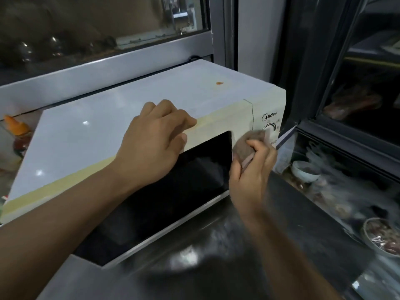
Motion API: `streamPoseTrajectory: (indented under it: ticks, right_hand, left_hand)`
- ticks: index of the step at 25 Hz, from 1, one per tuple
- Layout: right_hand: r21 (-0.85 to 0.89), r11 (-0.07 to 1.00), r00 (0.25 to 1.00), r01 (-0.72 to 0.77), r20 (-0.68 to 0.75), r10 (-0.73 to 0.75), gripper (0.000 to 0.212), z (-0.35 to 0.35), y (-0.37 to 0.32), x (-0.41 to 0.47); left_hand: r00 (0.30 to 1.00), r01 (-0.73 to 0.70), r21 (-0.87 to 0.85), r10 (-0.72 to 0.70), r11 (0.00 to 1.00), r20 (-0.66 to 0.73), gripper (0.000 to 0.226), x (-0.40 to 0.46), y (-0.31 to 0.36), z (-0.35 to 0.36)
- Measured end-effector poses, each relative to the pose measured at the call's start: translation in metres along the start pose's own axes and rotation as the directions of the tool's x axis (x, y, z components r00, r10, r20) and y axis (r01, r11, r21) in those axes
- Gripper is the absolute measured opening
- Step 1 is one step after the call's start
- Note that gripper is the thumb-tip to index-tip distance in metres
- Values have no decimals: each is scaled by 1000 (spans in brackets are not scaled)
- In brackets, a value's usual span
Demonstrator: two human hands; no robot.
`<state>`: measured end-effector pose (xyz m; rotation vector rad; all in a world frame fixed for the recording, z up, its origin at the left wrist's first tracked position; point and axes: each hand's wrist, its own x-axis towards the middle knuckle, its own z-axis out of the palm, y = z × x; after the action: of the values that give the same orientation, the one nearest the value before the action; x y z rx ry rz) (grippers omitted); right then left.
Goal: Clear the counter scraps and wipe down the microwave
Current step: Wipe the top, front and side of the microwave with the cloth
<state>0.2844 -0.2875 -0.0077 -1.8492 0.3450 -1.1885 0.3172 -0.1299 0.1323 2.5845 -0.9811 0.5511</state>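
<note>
right hand (pixel 251 169) holds the cloth (pixel 246 146) tight, rubbing the microwave (pixel 129 118) front by the dial (pixel 269 128) (blurry) | left hand (pixel 155 144) rests bent on top; keep it steady | next, get the orange spot (pixel 219 83) | scraps out of sight

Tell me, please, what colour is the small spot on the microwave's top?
Orange-red spot on the white microwave top, seen in the head view.

the microwave (pixel 134 118) has the brand name "midea" printed on its control panel (pixel 269 124) (just above the dial); other small marks there are unreadable.
</note>
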Motion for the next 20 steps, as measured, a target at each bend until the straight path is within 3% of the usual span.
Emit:
streamPoseTrajectory:
  ticks: [3, 6, 9, 14, 18, 20]
  right_hand:
    - [-86, 995, 997, -55, 45, 59, 50, 1, 28, -33]
    - [-74, 978, 971, -194, 129, 202, 41, 2, 32, -43]
    - [-42, 985, 978, -166, 118, 170, 35, -6, 15, -31]
    - [-115, 993, 999, 25, 46, -20, 42, -5, -27, 24]
    - [15, 1000, 1000, -10, 0, 10, 41, -1, -5, 1]
    - [87, 988, 990, -131, 57, 127, 41, 1, 22, -26]
  left_hand:
    - [1000, 0, 28, 0, 1000, -5, 39, -1, 1, 0]
    - [1000, 11, 29, -11, 1000, -8, 39, -1, 1, -1]
    - [1000, 15, 28, -15, 999, -6, 36, -1, 2, 0]
    - [1000, 4, 36, -4, 999, -17, 32, 0, 1, 1]
    - [1000, 12, 45, -11, 999, -14, 41, 0, 2, 1]
    - [1000, 13, 52, -12, 999, -27, 40, 0, 3, 1]
